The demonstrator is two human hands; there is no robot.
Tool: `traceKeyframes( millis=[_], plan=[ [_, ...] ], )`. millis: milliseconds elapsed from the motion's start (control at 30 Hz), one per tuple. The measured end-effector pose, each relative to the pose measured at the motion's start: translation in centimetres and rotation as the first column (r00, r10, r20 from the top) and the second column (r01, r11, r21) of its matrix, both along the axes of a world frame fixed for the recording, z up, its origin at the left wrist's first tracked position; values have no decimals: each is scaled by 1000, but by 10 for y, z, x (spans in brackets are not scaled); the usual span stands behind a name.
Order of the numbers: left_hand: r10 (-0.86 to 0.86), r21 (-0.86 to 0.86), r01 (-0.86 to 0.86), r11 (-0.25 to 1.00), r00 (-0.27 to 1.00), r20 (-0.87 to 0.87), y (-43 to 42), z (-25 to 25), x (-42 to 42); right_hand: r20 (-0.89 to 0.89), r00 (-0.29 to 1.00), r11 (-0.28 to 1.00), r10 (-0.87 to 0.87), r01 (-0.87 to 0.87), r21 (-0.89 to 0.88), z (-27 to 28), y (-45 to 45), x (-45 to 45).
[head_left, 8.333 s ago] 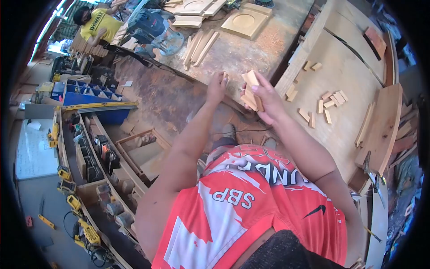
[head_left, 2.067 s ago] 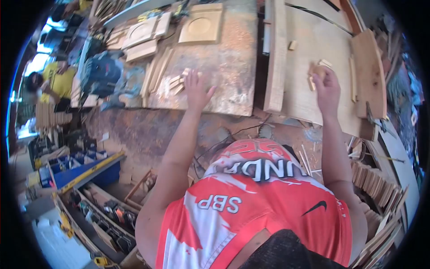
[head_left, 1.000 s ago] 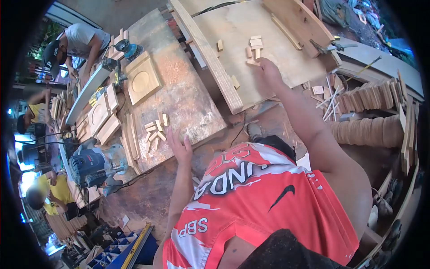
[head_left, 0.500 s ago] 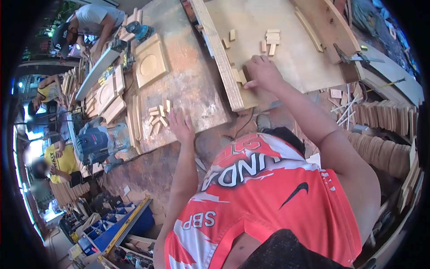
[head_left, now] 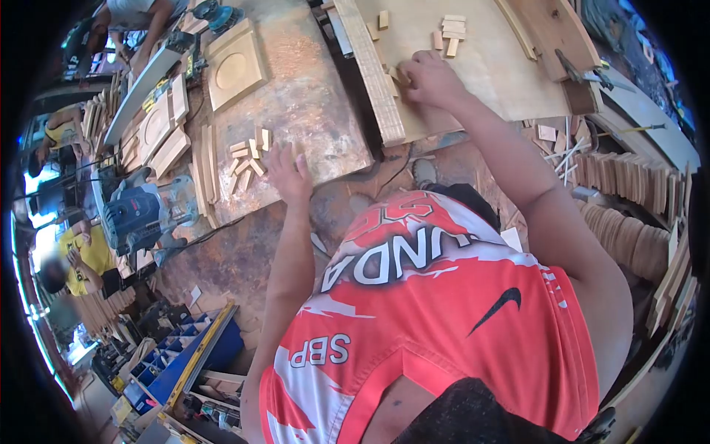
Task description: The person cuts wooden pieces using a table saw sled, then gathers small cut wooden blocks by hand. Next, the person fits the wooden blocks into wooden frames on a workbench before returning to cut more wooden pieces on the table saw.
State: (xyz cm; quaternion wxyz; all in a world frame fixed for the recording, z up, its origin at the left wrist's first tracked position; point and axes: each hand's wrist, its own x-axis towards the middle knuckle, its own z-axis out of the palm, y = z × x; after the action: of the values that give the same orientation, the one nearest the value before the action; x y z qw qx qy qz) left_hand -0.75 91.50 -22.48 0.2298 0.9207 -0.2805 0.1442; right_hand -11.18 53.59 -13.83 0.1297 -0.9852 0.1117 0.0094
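My left hand lies with its fingers apart on the stained workbench, just right of a loose pile of small wooden blocks. It holds nothing that I can see. Over the pale plywood panel, my right hand is curled, its fingertips beside small wooden blocks along the panel's wooden edge strip. The undersides of those fingers are hidden, so a block in them cannot be made out. Beyond that hand, several more blocks form a small stack.
A square wooden piece with a round recess lies at the bench's far left. A blue power tool and a blue divided bin are to the left. Co-workers, one in a yellow shirt, are beyond. Stacked wood pieces stand at right.
The view has shifted, so the bench and panel appear higher and further left. My right hand's thumb, spread before, is now tucked in. My left hand stays beside the block pile, its thumb further out.
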Motion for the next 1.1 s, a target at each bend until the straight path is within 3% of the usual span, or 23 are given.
traceKeyframes(
  millis=[67,167,233,300,333,400,467,533,567,633,700,733,800,833,867,900,967,1033,1067,1100],
  plan=[
    [-47,-50,48,998,999,9,1,-1,2,107,988,993,-114,116,-17,-2,3,0],
    [-73,-67,73,995,997,2,4,0,4,244,969,985,-39,78,-152,-27,4,3],
    [-73,-73,73,995,997,5,3,3,3,135,988,993,-72,84,-78,-37,-12,10],
    [-88,-81,88,993,996,-1,7,5,3,129,980,989,-149,146,36,-23,-13,4],
    [-88,-90,87,992,996,-1,9,5,3,141,984,994,-105,100,40,-25,-16,-1],
    [-100,-189,92,978,995,-32,13,3,5,183,968,985,-173,165,58,-33,-34,-11],
    [-101,-239,91,967,994,-32,19,9,3,180,890,880,-419,349,322,-33,-50,-16],
    [-125,-293,110,950,992,-32,33,19,4,74,781,585,-620,397,708,1,-55,-12],
    [-120,-301,105,948,992,-34,41,23,4,82,787,594,-611,388,705,37,-37,-1],
    [-77,-310,72,948,997,-3,56,25,11,279,869,714,-408,113,691,106,44,31],
    [-21,-323,29,946,999,28,74,16,25,298,949,778,-100,-112,618,125,119,68],
    [35,-340,-11,940,997,65,80,12,34,293,956,765,13,-198,613,103,153,90],
    [17,-403,5,915,999,50,87,9,44,128,982,782,135,-185,595,65,223,124],
    [-4,-406,20,914,999,40,88,6,45,88,962,807,257,-264,529,31,244,151],
    [-33,-411,42,911,999,28,86,6,44,-9,967,839,256,-217,499,22,269,163],
    [-57,-395,76,916,997,59,85,6,44,-9,922,890,388,-372,266,2,284,179],
    [2,-318,6,948,1000,26,84,7,44,-231,934,937,273,-204,284,14,307,185],
    [6,-321,1,947,1000,22,81,10,43,301,888,867,348,-427,257,-9,300,176],
    [25,-309,-13,951,999,35,80,8,43,287,904,891,319,-389,235,-4,288,174],
    [40,-253,-33,967,999,23,80,5,44,439,844,862,307,-442,248,6,276,173]
  ],
)
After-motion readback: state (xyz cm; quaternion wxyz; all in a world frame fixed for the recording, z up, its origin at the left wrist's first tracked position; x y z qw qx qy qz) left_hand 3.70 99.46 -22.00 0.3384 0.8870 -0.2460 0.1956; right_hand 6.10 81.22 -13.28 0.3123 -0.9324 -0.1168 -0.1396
